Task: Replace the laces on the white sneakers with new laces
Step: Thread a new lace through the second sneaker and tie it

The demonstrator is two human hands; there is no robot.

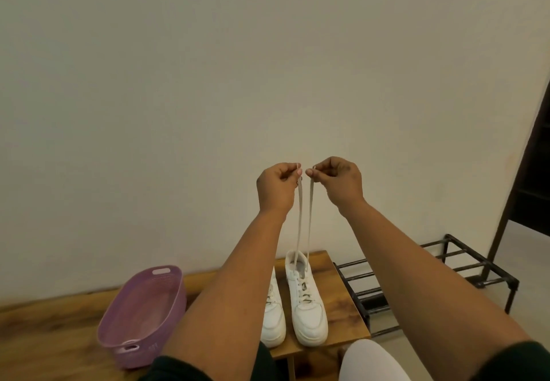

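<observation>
Hands (309, 182) on flat woven lace (300, 217)

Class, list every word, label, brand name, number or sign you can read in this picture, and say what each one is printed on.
None can be read.
Right white sneaker: no legible brand or print.
Left white sneaker: partly hidden by the arm; nothing legible.
Purple basket: a faint raised mark near its front handle, too small and blurred to read.
Lace, wall, rack: no text.
</observation>
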